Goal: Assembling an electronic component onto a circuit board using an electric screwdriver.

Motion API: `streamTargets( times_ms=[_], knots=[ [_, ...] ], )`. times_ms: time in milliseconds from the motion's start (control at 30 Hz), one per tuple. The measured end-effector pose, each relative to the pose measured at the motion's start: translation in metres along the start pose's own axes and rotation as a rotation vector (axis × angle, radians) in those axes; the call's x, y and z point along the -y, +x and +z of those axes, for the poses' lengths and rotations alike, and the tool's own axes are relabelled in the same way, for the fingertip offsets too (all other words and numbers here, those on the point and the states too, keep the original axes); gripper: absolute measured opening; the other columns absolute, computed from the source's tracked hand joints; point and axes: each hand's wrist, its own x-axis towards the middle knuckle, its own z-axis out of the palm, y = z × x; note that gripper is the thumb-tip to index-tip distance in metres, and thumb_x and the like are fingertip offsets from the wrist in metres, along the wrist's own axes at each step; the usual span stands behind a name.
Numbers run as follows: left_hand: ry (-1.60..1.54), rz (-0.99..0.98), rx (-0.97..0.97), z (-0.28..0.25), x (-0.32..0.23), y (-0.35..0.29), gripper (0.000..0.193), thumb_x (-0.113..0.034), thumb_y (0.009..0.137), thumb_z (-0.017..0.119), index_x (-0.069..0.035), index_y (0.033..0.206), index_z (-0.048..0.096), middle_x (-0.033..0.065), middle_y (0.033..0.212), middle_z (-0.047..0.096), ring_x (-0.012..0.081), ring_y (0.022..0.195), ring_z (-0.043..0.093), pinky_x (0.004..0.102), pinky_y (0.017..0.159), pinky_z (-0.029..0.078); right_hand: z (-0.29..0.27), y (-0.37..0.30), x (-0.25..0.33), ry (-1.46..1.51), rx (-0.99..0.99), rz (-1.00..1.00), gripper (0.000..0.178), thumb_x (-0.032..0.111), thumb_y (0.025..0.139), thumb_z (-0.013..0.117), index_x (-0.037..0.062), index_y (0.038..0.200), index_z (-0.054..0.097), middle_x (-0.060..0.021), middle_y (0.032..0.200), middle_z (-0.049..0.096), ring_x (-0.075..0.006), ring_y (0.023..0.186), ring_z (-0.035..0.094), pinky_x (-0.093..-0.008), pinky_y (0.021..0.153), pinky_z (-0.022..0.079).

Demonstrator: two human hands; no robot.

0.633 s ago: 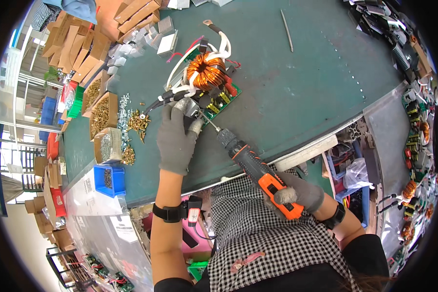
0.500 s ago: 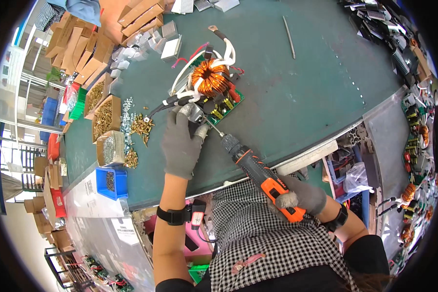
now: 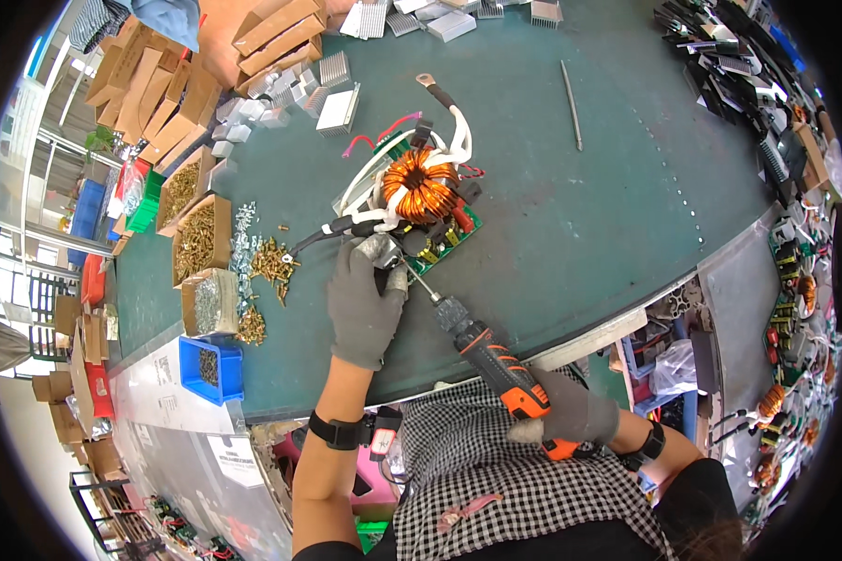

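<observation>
A green circuit board (image 3: pixel 452 245) lies on the bench, carrying a large copper-wound toroidal coil (image 3: pixel 419 185), thick white cables and small yellow and red parts. My left hand (image 3: pixel 365 304), in a grey glove, has its thumb and fingers closed on a small silvery metal piece (image 3: pixel 390 255) at the board's near left corner. In my gloved right hand (image 3: pixel 575 409) is an orange and black power screwdriver (image 3: pixel 499 360), gripped by its handle. Its long bit (image 3: pixel 423 281) slants up to that corner beside my left thumb; the exact contact point is too small to make out.
Brass screws (image 3: pixel 273 265) lie loose left of my hand, beside several cartons of fasteners (image 3: pixel 201 238) and a blue bin (image 3: pixel 210 369). Finned heat sinks (image 3: pixel 337 110) stand farther back. A thin metal rod (image 3: pixel 571 106) lies far right, with piled black parts (image 3: pixel 730 65) beyond.
The whole scene sits slightly lower and mostly farther right in the picture. Both hands keep their holds, and the bit stays at the same corner of the board.
</observation>
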Motion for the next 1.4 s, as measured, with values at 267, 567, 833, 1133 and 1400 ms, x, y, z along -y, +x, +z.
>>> streamTargets(
  times_ms=[267, 567, 833, 1133, 1400],
  knots=[
    [-0.082, -0.023, 0.022, -0.001, 0.004, 0.001, 0.039, -0.008, 0.072, 0.071, -0.005, 0.107, 0.053, 0.0145, 0.101, 0.059, 0.0343, 0.089, 0.06, 0.0408, 0.073, 0.049, -0.015, 0.013, -0.04, 1.051, 0.513, -0.009, 0.055, 0.027, 0.073, 0.077, -0.001, 0.112, 0.05, -0.0079, 0.081, 0.06, -0.0153, 0.064, 0.059, -0.0281, 0.058, 0.053],
    [-0.096, -0.042, 0.02, 0.0, 0.004, 0.001, 0.036, -0.004, 0.074, 0.071, -0.004, 0.104, 0.052, 0.0117, 0.093, 0.062, 0.0283, 0.083, 0.063, 0.0365, 0.072, 0.05, -0.007, 0.008, -0.007, 0.451, 0.258, 0.093, 0.04, 0.029, 0.075, 0.076, 0.0014, 0.097, 0.056, -0.004, 0.077, 0.06, -0.0121, 0.066, 0.058, -0.0281, 0.059, 0.05],
    [-0.067, 0.005, 0.02, -0.003, 0.006, 0.001, 0.039, -0.005, 0.076, 0.07, -0.004, 0.11, 0.051, 0.0127, 0.097, 0.061, 0.0282, 0.086, 0.062, 0.037, 0.073, 0.05, -0.014, 0.013, -0.025, 0.475, 0.292, -0.012, 0.035, 0.032, 0.078, 0.071, 0.0031, 0.091, 0.056, -0.0038, 0.076, 0.06, -0.012, 0.068, 0.058, -0.0266, 0.062, 0.051],
    [-0.073, -0.085, 0.081, -0.004, 0.001, -0.008, 0.056, -0.014, 0.074, 0.076, -0.005, 0.122, 0.047, 0.0172, 0.113, 0.057, 0.0358, 0.103, 0.058, 0.0416, 0.087, 0.047, -0.003, -0.016, -0.046, 0.735, 0.176, -0.014, 0.071, 0.044, 0.077, 0.073, -0.0019, 0.124, 0.045, -0.0102, 0.095, 0.061, -0.0176, 0.081, 0.062, -0.0318, 0.071, 0.054],
    [-0.054, -0.175, 0.044, 0.001, -0.004, -0.01, 0.058, -0.016, 0.074, 0.075, -0.007, 0.123, 0.047, 0.0174, 0.116, 0.056, 0.0366, 0.104, 0.058, 0.0435, 0.086, 0.048, 0.005, -0.04, -0.061, 0.209, 0.109, -0.156, 0.073, 0.033, 0.071, 0.081, -0.0031, 0.125, 0.047, -0.0086, 0.096, 0.062, -0.0145, 0.088, 0.059, -0.0306, 0.078, 0.05]
  ],
)
